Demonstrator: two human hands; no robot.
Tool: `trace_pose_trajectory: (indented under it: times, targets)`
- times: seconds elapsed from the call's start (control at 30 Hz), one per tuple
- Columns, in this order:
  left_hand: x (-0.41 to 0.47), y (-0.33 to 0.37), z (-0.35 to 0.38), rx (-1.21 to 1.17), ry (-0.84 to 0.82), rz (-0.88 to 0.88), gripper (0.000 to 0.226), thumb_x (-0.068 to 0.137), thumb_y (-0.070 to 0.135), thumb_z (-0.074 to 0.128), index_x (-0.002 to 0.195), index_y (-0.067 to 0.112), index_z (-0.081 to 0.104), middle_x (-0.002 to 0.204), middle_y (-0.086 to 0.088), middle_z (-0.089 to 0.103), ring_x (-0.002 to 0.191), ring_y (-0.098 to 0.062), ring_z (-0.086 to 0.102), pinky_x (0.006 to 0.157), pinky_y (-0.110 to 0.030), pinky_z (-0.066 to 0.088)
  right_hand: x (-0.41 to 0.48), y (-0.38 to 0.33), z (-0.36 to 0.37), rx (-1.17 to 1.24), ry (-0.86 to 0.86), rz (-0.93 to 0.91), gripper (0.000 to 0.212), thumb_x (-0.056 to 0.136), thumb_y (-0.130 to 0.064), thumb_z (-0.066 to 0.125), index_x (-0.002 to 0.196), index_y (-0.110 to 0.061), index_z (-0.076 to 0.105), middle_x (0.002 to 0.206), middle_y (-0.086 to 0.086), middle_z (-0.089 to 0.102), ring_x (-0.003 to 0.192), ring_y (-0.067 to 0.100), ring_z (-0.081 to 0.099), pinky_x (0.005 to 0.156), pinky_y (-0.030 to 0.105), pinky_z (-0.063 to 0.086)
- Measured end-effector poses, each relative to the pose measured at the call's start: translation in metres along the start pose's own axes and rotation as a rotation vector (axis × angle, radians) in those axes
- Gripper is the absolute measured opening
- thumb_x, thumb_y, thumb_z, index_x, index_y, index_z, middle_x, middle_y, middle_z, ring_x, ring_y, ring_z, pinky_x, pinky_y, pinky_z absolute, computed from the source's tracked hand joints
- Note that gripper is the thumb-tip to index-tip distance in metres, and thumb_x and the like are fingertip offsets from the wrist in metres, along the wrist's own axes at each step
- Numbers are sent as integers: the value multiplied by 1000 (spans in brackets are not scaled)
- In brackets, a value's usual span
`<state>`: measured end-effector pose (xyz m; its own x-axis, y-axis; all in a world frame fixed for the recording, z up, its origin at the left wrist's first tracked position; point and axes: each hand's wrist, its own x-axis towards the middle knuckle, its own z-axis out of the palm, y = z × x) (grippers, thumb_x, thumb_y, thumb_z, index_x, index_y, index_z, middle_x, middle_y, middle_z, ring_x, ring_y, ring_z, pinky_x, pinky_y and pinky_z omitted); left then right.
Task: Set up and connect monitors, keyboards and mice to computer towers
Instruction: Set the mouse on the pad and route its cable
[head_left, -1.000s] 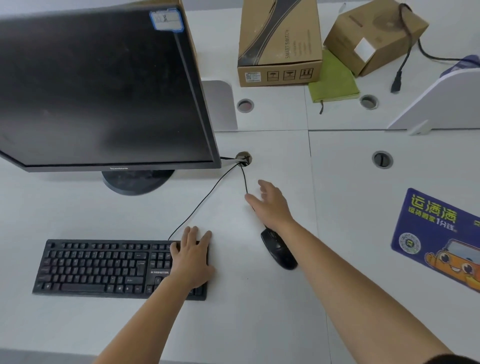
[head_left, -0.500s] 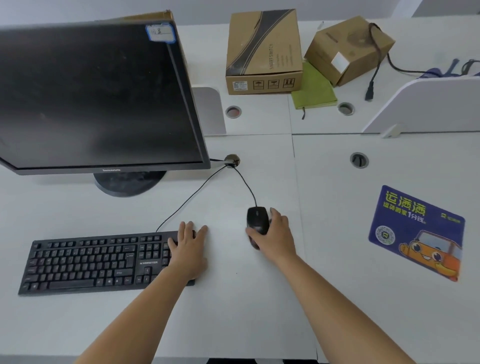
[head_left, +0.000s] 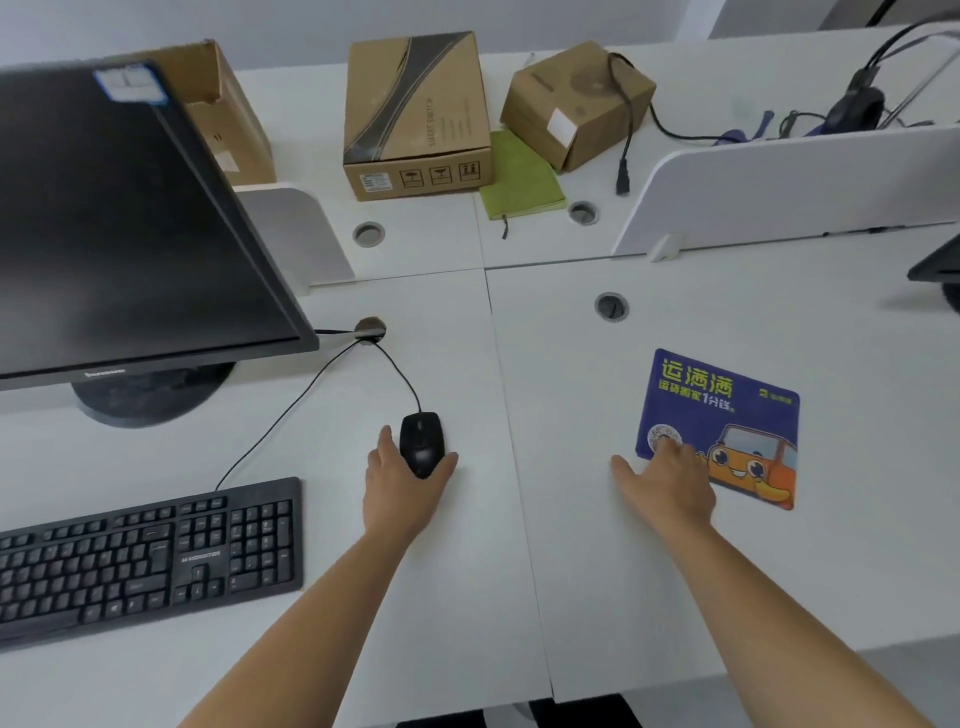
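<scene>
A black mouse (head_left: 422, 441) is seen at the centre of the frame, lying on the white table (head_left: 467, 597). It is held by the left hand (head_left: 402, 488): the thumb is laid against its right side and the fingers (head_left: 385, 441) run along its left side, so that the rear of the mouse is enclosed between them. Its thin cord (head_left: 401, 375) is led up and to the left into a round cable hole (head_left: 370, 328) in the table, into which a second cord (head_left: 291, 415) from the keyboard (head_left: 145, 561) is also led. The keyboard is placed at the lower left of the frame, just beside the left forearm. A dark monitor (head_left: 130, 218) on a round foot fills the upper left. At the right of the frame a blue mouse pad (head_left: 727, 410) with a cartoon car is laid flat on the table, well apart from the mouse. The right hand (head_left: 670, 483) is set on the pad's lower left corner, with the fingers stretched out over the pad and the thumb spread to the left on the bare table; nothing is gripped by it as far as can be told, though the fingertips are blurred. Along the upper edge, two cardboard boxes (head_left: 415, 114) and a green notebook (head_left: 519, 176) are seen behind a white divider (head_left: 779, 192).
</scene>
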<state>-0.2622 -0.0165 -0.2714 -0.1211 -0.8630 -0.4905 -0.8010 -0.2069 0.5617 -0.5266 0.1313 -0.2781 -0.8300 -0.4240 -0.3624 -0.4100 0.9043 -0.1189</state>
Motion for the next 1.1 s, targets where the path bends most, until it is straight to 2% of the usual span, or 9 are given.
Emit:
trace_pose_trajectory:
  times: [0.17,0.33,0.5,0.6,0.67,0.8,0.9,0.97,1.1]
  targets:
    - [3,17,22,122,115,-71,109,79,62,70,156,16,8,149,-7,36,138,-27,36,98,-45,43,8,6,6,-88,67,-48,70,89,-64,53,132,-8,48,129,10,53,113,30,56,78,38,53]
    - [15,23,29,169,184,-74,100,83,49,71,156,18,11,142,-8,43,131,-29,41,90,-44,45,37,6,-5,-94,64,-83,44,89,-48,58,105,-7,55,98,9,64,89,30,64,61,31,44]
    - [15,21,18,22,192,-104,94,82,39,71,155,17,16,138,-9,49,124,-30,49,94,-44,45,34,-16,-6,-114,-103,-252,20,88,-23,57,97,-11,70,94,8,71,89,29,65,73,32,53]
    - [11,16,1,-41,200,-96,93,82,39,71,155,16,18,134,-6,53,119,-28,54,89,-40,46,4,-41,12,-68,-201,-337,20,86,-23,55,97,-14,67,99,6,69,93,28,65,73,31,50]
    - [7,10,-14,-44,203,-81,94,82,40,72,155,16,18,131,-4,55,116,-27,56,84,-37,45,-9,-54,19,-36,-160,-356,20,87,-28,54,102,-16,62,104,3,63,96,26,61,72,32,47]
    - [1,-1,-36,-43,207,-72,94,83,41,72,156,18,16,127,1,55,111,-24,56,78,-33,42,14,-51,5,-130,67,-201,45,82,-38,64,115,-11,52,115,11,50,106,30,50,73,38,50]
    - [-1,-9,-49,-63,209,-63,96,82,43,73,156,20,16,123,5,56,108,-23,57,79,-35,46,43,-34,-8,-92,52,15,61,82,-30,71,129,-2,44,124,22,47,112,41,50,82,47,51]
    - [-1,-15,-57,-72,209,-56,95,82,44,73,156,21,17,121,7,54,105,-21,56,80,-35,45,58,-27,-12,-53,24,74,59,84,-19,72,131,3,45,126,27,50,114,47,53,90,50,50]
    - [0,-20,-67,-71,208,-26,95,81,44,74,155,21,18,116,10,53,105,-22,58,85,-37,48,59,-28,-7,-65,-6,17,33,86,-3,62,118,4,58,118,25,62,111,45,60,90,47,52]
